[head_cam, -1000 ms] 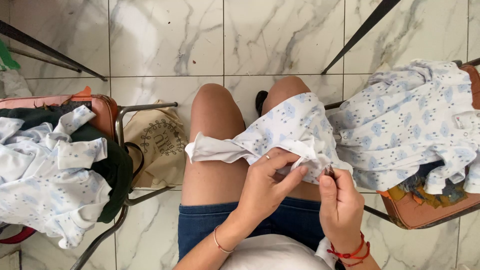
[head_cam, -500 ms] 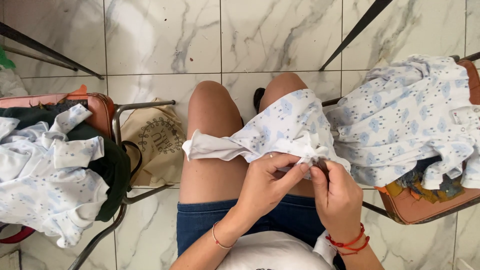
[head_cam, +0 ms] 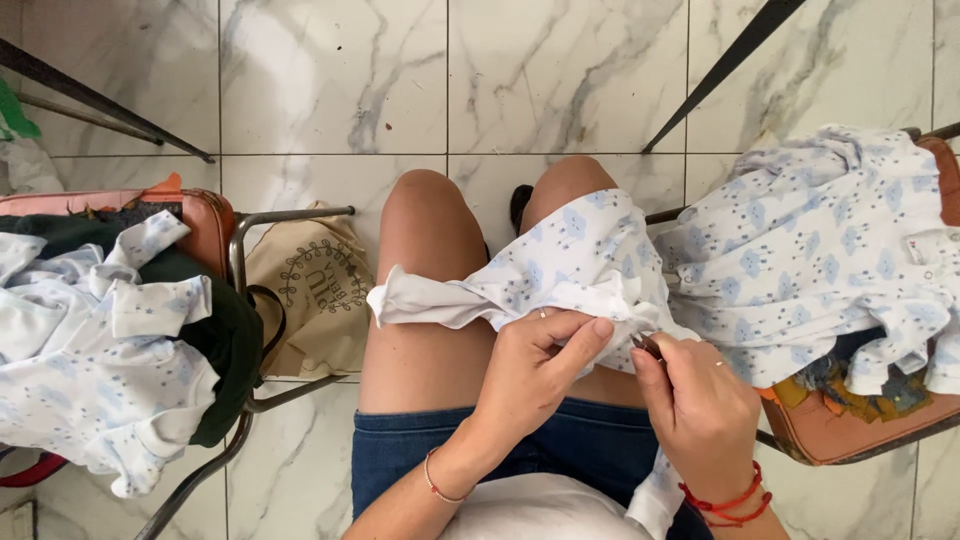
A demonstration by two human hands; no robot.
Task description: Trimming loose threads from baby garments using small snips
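Note:
A small white garment with a pale blue cloud print (head_cam: 570, 255) lies over my right thigh and across my lap. My left hand (head_cam: 535, 365) pinches its folded edge between thumb and fingers. My right hand (head_cam: 700, 405) is closed beside it, gripping a small dark object (head_cam: 648, 345) at the cloth's edge; I cannot tell what it is. Both hands nearly touch at the fabric.
A pile of matching printed garments (head_cam: 830, 250) covers the brown chair (head_cam: 850, 430) on my right. More of them (head_cam: 90, 360) lie with dark green cloth (head_cam: 225, 345) on the chair at my left. A beige tote bag (head_cam: 310, 285) stands on the marble floor (head_cam: 330, 80).
My hands have drawn closer together at the garment's edge, and my left fingers have shifted along the fold. The piles on both chairs are unchanged.

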